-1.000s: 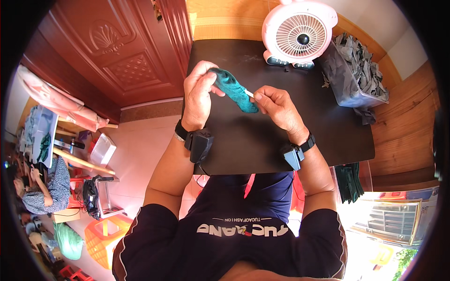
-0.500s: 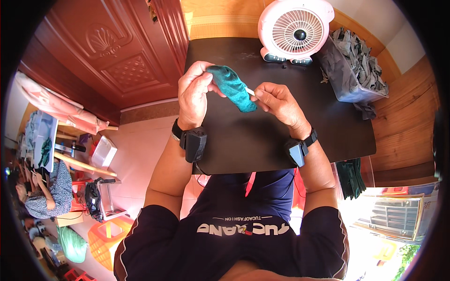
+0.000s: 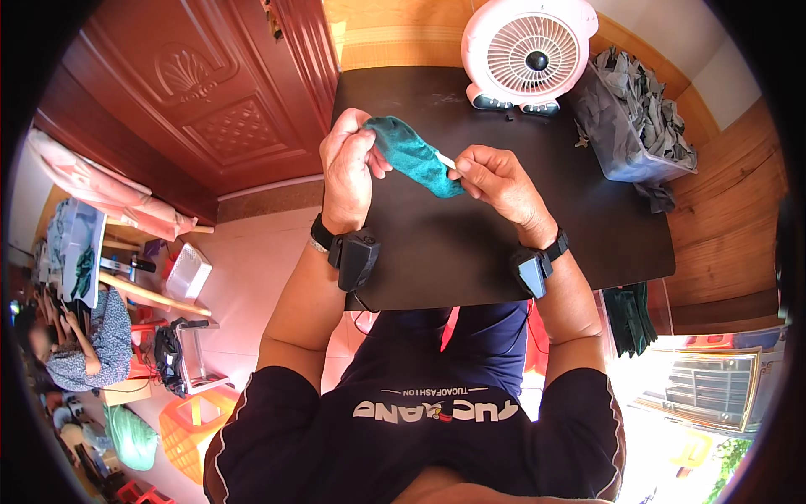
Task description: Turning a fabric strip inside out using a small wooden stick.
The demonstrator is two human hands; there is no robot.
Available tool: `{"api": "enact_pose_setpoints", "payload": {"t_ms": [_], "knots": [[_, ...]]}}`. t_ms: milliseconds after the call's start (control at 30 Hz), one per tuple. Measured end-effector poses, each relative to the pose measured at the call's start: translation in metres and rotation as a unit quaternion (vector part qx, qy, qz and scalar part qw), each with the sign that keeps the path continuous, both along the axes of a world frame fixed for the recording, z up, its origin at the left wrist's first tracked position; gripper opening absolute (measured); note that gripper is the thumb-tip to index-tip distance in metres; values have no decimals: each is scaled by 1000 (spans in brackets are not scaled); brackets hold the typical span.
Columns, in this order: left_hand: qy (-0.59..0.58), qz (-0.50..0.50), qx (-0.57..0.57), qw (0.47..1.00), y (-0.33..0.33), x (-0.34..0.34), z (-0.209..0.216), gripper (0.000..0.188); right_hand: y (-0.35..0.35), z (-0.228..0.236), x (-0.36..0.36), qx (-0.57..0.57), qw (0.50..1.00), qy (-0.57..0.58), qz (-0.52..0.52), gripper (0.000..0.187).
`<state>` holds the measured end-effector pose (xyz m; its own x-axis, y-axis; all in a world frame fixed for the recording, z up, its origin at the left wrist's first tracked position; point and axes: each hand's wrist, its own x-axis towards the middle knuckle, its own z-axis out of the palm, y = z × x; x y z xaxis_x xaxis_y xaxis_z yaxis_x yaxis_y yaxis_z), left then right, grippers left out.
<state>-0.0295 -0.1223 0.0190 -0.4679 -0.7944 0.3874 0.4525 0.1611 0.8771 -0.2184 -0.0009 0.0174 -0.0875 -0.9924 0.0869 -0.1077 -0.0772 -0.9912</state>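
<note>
A small green velvet pouch-like tube of cloth (image 3: pixel 413 154) is stretched above the dark table, between my two hands. My left hand (image 3: pixel 346 160) pinches its far left end between thumb and fingers. At its lower right end, my right hand (image 3: pixel 497 181) grips a thin white stick (image 3: pixel 445 160) that lies against the cloth. Part of the stick is hidden by the fingers and the fabric, so I cannot tell how far it reaches inside.
A pink fan (image 3: pixel 536 59) stands at the back of the black table (image 3: pixel 420 260). Right of it is a clear bin (image 3: pixel 630 164) heaped with grey cloth pieces. Dark green cloth strips (image 3: pixel 630 319) hang by the table's right edge. A person (image 3: pixel 101 340) sits at far left.
The green cloth has been pulled a little straighter, and its lower end has shifted slightly right and up. Both hands keep their grip.
</note>
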Motion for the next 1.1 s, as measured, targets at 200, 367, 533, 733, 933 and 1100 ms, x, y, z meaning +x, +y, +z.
{"api": "enact_pose_setpoints", "payload": {"t_ms": [200,367,533,733,933,1100], "knots": [[55,41,-41,997,8,-2,14,26,1,3,0,3,1000,4,-6,26],[-33,-3,-55,998,2,3,6,23,1,3,2,9,999,33,-12,26],[4,-32,-29,999,7,2,10,22,0,2,0,21,1000,6,-2,26],[0,-41,-56,998,-1,3,2,22,1,3,-1,17,1000,13,-3,26],[-27,-37,-55,997,-7,5,0,22,1,2,1,-3,999,46,-18,26],[-25,-15,-58,998,-6,3,0,22,2,4,-2,10,998,52,-19,26]]}}
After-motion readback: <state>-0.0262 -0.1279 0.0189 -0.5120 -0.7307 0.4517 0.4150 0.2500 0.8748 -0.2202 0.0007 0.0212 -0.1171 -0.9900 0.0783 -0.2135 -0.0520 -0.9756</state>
